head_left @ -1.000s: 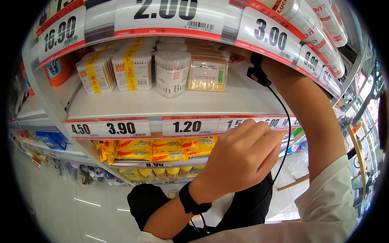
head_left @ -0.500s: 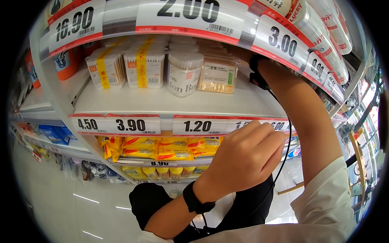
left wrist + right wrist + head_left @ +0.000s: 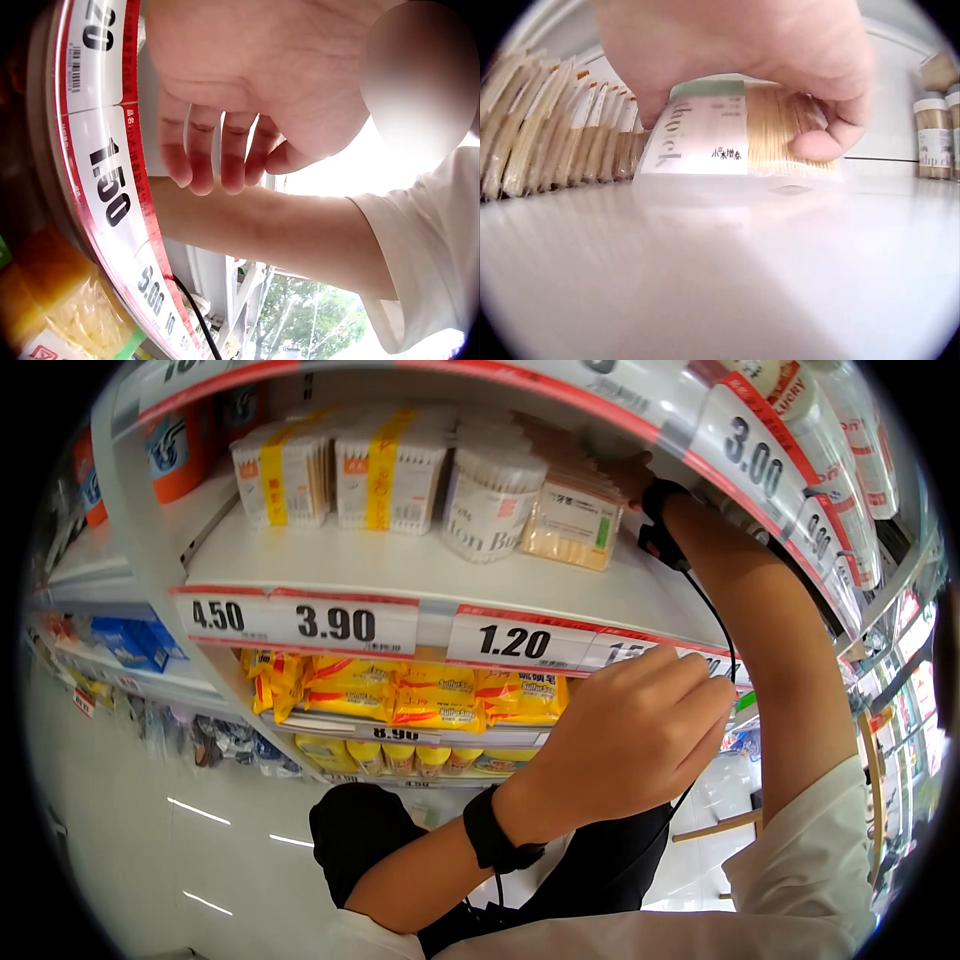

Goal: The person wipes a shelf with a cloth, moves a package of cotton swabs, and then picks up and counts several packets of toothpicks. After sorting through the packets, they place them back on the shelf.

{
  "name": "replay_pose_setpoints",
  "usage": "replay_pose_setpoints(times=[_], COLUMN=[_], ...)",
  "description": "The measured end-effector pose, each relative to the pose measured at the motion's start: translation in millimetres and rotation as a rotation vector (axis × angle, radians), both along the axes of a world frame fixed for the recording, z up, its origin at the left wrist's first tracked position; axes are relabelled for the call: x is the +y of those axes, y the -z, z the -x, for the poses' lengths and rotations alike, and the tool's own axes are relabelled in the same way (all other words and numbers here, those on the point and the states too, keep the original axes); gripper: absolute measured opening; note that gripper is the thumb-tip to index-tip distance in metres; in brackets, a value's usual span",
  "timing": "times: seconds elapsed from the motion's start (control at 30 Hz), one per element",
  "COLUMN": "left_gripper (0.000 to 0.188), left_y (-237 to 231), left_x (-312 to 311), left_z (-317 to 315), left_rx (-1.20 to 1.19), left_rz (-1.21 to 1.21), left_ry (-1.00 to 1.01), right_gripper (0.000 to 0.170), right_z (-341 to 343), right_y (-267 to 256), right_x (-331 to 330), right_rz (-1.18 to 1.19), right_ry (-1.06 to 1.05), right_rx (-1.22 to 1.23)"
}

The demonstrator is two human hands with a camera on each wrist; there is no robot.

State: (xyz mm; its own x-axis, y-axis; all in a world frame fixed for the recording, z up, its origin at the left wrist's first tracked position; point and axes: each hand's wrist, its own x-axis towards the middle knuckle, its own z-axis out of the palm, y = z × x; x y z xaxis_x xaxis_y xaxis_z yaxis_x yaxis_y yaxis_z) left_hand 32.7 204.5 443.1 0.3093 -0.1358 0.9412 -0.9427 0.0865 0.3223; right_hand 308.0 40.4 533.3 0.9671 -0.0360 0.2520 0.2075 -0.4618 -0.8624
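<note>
My right hand reaches deep onto the shelf and grips a clear pack of toothpicks, thumb and fingers at opposite sides of it. The pack has a white and green label and stands close over the white shelf board. In the head view this hand is partly in shadow behind a row of flat toothpick packets. Out in front of the shelf's price strip hangs my left hand, holding nothing. The left wrist view shows its palm and loosely bent fingers.
Left of the packets stand a round tub of cotton swabs and yellow-banded swab packs. Small toothpick jars are at the back. The upper shelf edge overhangs my right forearm; yellow soap packs lie below.
The head view has shifted, so the shelf goods sit higher and farther right. My right hand, hidden half a second ago, shows again beside the packets. The left hand keeps its loose pose.
</note>
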Motion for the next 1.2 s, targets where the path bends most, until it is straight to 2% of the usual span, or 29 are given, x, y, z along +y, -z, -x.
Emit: replay_pose_setpoints(times=[0.1,0.33,1.2], left_gripper=[0.006,0.006,0.006], left_y=[2.3,2.3,3.3], left_x=[-3.3,-5.8,-4.4], left_z=[1.3,4.1,2.9], left_rx=[0.004,-0.010,0.007], left_rz=[-0.003,0.028,-0.001], left_ry=[-0.014,-0.018,-0.016], right_gripper=[0.071,0.074,0.086], right_z=[2.7,5.1,14.3], right_y=[0.5,-0.2,0.0], right_x=[1.5,5.2,-1.8], right_rz=[0.096,0.160,0.190], right_ry=[0.047,0.093,0.163], right_rx=[0.035,0.066,0.113])
